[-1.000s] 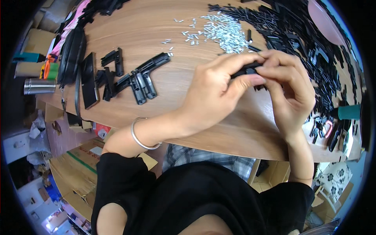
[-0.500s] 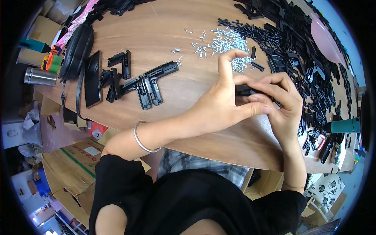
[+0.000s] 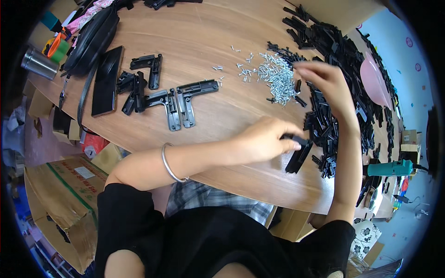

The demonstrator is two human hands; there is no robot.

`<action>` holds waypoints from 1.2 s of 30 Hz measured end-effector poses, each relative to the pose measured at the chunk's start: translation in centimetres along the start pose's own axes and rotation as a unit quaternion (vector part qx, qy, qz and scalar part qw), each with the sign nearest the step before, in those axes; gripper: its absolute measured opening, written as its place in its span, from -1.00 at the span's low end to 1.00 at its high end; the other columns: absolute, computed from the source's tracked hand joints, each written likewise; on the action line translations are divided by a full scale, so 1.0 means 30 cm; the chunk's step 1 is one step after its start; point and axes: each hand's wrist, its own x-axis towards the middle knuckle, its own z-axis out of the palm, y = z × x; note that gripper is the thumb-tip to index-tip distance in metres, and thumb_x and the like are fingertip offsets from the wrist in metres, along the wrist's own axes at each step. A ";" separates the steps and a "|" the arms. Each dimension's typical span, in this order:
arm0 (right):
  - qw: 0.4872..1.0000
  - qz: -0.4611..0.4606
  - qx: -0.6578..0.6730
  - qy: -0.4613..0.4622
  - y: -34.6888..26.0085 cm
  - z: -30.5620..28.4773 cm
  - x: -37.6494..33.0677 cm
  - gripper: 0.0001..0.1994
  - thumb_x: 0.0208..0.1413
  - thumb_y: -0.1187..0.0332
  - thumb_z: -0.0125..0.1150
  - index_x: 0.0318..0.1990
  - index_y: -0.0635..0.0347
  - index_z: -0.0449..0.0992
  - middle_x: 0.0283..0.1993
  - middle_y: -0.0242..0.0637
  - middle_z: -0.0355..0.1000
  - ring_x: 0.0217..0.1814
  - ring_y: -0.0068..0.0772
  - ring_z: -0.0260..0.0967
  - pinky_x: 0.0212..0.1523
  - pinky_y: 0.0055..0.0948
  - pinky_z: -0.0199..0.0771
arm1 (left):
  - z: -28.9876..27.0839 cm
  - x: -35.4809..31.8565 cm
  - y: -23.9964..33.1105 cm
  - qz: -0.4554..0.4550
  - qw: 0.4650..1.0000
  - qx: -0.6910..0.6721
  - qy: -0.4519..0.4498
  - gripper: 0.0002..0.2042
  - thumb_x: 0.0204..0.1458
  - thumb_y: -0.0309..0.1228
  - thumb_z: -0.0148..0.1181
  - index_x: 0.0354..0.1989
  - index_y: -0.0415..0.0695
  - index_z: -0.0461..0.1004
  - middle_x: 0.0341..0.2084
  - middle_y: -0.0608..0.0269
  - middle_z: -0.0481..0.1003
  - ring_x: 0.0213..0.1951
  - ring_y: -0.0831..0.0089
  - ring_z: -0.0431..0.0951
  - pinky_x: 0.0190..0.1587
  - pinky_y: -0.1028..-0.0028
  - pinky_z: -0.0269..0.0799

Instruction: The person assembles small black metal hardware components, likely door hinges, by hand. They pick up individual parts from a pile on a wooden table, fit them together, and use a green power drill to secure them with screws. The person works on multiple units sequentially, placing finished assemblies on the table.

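Note:
My left hand (image 3: 269,141) grips a black pistol-shaped plastic piece (image 3: 300,157) between thumb and fingers, above the table's near right part. The fingers hide the piece's upper end. My right hand (image 3: 327,85) is away from it, stretched over the inner edge of the black parts, its fingertips beside a heap of small silver screws (image 3: 276,76). Those fingers are extended and slightly blurred; nothing shows in them. Left of the screws lie pistol-shaped black shell halves (image 3: 187,109), with more black pieces (image 3: 134,92) beside them.
A large pile of black parts (image 3: 333,46) covers the table's right side, with a pink bowl (image 3: 374,79) on it. A teal power tool (image 3: 391,168) lies at the right. At the left are a phone (image 3: 107,83), a black bag (image 3: 94,41) and a steel cup (image 3: 41,64).
My right hand has let go of the black piece and moved up toward the screws and black parts. My left hand keeps the piece, now lower, and its raised index finger has come down.

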 end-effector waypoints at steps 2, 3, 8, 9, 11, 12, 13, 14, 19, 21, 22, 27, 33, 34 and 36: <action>0.963 -0.134 -0.219 0.084 0.024 0.041 0.127 -0.79 -0.06 0.43 0.18 -0.21 0.16 0.55 -0.29 -0.16 0.48 -0.29 -0.33 0.46 -0.28 -0.46 0.42 | 0.016 -0.009 -0.021 0.096 0.985 0.139 0.030 -0.73 0.01 -0.36 0.10 -0.09 -0.09 0.45 -0.34 0.09 0.52 -0.34 0.22 0.53 -0.21 0.35 0.40; 0.958 -0.176 -0.210 0.079 0.059 0.062 0.187 -0.80 -0.07 0.46 0.19 -0.22 0.15 0.55 -0.29 -0.16 0.47 -0.27 -0.27 0.46 -0.27 -0.40 0.43 | 0.025 -0.016 -0.004 0.094 0.980 0.171 0.042 -0.75 -0.02 -0.37 0.11 -0.15 -0.15 0.45 -0.34 0.04 0.51 -0.31 0.06 0.50 -0.18 0.26 0.38; 0.952 -0.146 -0.267 -0.011 0.116 0.112 0.336 -0.79 -0.16 0.46 0.25 -0.28 0.18 0.56 -0.32 -0.14 0.48 -0.26 -0.27 0.47 -0.25 -0.37 0.43 | 0.034 -0.009 -0.059 0.185 0.951 0.224 0.103 -0.79 -0.02 -0.37 0.10 -0.26 -0.23 0.39 -0.44 0.01 0.49 -0.34 0.00 0.49 -0.23 0.21 0.39; 0.955 -0.116 -0.271 -0.030 0.116 0.099 0.340 -0.80 -0.18 0.46 0.26 -0.30 0.19 0.56 -0.33 -0.14 0.48 -0.26 -0.28 0.47 -0.25 -0.36 0.43 | 0.037 -0.012 -0.052 0.165 0.956 0.221 0.097 -0.79 -0.02 -0.38 0.10 -0.25 -0.23 0.36 -0.43 0.00 0.49 -0.34 0.00 0.49 -0.24 0.21 0.39; 0.950 -0.083 -0.299 -0.025 0.112 0.080 0.337 -0.82 -0.20 0.45 0.28 -0.35 0.21 0.56 -0.36 -0.13 0.48 -0.29 -0.27 0.47 -0.26 -0.35 0.42 | 0.033 -0.021 -0.040 0.128 0.964 0.213 0.092 -0.78 -0.01 -0.41 0.09 -0.23 -0.22 0.29 -0.42 -0.03 0.48 -0.34 0.00 0.49 -0.25 0.20 0.40; 0.947 -0.066 -0.314 -0.022 0.113 0.068 0.334 -0.83 -0.21 0.45 0.29 -0.38 0.22 0.56 -0.38 -0.13 0.48 -0.30 -0.26 0.47 -0.26 -0.34 0.42 | 0.030 -0.025 -0.033 0.116 0.967 0.207 0.091 -0.77 -0.01 -0.42 0.09 -0.22 -0.22 0.26 -0.41 -0.05 0.48 -0.34 0.00 0.49 -0.25 0.19 0.40; 0.947 -0.094 -0.307 -0.006 0.127 0.059 0.324 -0.87 -0.22 0.44 0.29 -0.44 0.24 0.55 -0.41 -0.12 0.47 -0.34 -0.24 0.46 -0.29 -0.36 0.42 | 0.030 -0.028 -0.026 0.106 0.970 0.203 0.086 -0.76 0.00 -0.43 0.08 -0.21 -0.21 0.22 -0.40 -0.07 0.48 -0.34 0.01 0.49 -0.26 0.19 0.40; 0.941 -0.104 -0.323 0.006 0.136 0.053 0.320 -0.87 -0.22 0.44 0.29 -0.45 0.25 0.54 -0.41 -0.13 0.47 -0.34 -0.23 0.45 -0.29 -0.35 0.42 | 0.033 -0.029 -0.030 0.126 0.968 0.194 0.101 -0.77 0.01 -0.44 0.08 -0.21 -0.21 0.21 -0.40 -0.08 0.48 -0.35 0.04 0.51 -0.27 0.21 0.40; 0.925 -0.148 -0.330 0.117 0.151 -0.020 0.260 -0.89 -0.12 0.45 0.23 -0.40 0.25 0.52 -0.47 -0.27 0.39 -0.44 -0.48 0.30 -0.39 -0.52 0.32 | 0.025 -0.016 -0.009 0.103 0.989 0.054 0.086 -0.74 0.09 -0.42 0.00 -0.08 -0.22 0.19 -0.29 -0.03 0.50 -0.32 0.32 0.55 -0.30 0.38 0.41; 0.954 -0.073 -0.259 0.131 0.117 -0.053 0.195 -0.88 -0.06 0.44 0.19 -0.32 0.23 0.51 -0.44 -0.30 0.38 -0.44 -0.52 0.29 -0.38 -0.55 0.30 | 0.009 -0.004 0.001 0.045 0.993 -0.111 0.026 -0.66 0.13 -0.39 -0.05 0.06 -0.19 0.12 -0.23 0.03 0.48 -0.27 0.40 0.53 -0.29 0.46 0.39; 0.964 -0.035 -0.222 0.139 0.101 -0.066 0.150 -0.87 -0.02 0.43 0.17 -0.29 0.22 0.50 -0.43 -0.32 0.38 -0.44 -0.54 0.28 -0.38 -0.56 0.30 | -0.002 0.007 0.006 0.013 0.981 -0.191 -0.007 -0.62 0.15 -0.38 -0.07 0.13 -0.17 0.08 -0.19 0.06 0.48 -0.24 0.44 0.52 -0.28 0.50 0.39; 0.948 0.032 0.303 0.090 -0.036 -0.049 -0.147 -0.79 0.08 0.47 0.09 -0.11 0.23 0.46 -0.26 -0.42 0.40 -0.30 -0.67 0.32 -0.28 -0.66 0.35 | -0.027 -0.017 0.061 -0.057 0.934 -0.351 0.024 -0.57 0.16 -0.37 -0.09 0.15 -0.23 -0.01 -0.13 -0.02 0.42 -0.16 0.34 0.50 -0.25 0.58 0.44; 0.860 0.090 0.473 0.169 -0.035 -0.037 -0.496 -0.87 -0.01 0.56 0.16 -0.27 0.37 0.46 -0.39 -0.19 0.46 -0.39 -0.49 0.46 -0.36 -0.64 0.51 | 0.058 -0.084 0.123 -0.056 0.930 -0.363 0.009 -0.63 0.13 -0.41 -0.07 0.07 -0.18 0.02 -0.05 -0.07 0.35 -0.10 0.14 0.48 -0.19 0.41 0.50; 0.873 0.091 0.442 0.186 -0.041 -0.019 -0.551 -0.89 -0.02 0.59 0.16 -0.30 0.39 0.45 -0.41 -0.15 0.47 -0.41 -0.44 0.46 -0.36 -0.61 0.51 | 0.079 -0.099 0.126 -0.054 0.932 -0.359 0.002 -0.63 0.13 -0.42 -0.08 0.07 -0.17 0.02 -0.04 -0.08 0.35 -0.11 0.14 0.49 -0.19 0.41 0.50; 0.907 0.049 0.367 0.200 -0.050 0.031 -0.635 -0.90 -0.03 0.61 0.14 -0.31 0.42 0.45 -0.42 -0.12 0.46 -0.42 -0.41 0.46 -0.37 -0.57 0.51 | 0.116 -0.142 0.117 -0.044 0.937 -0.347 0.010 -0.62 0.13 -0.44 -0.09 0.10 -0.17 0.02 -0.06 -0.04 0.35 -0.14 0.18 0.50 -0.19 0.42 0.49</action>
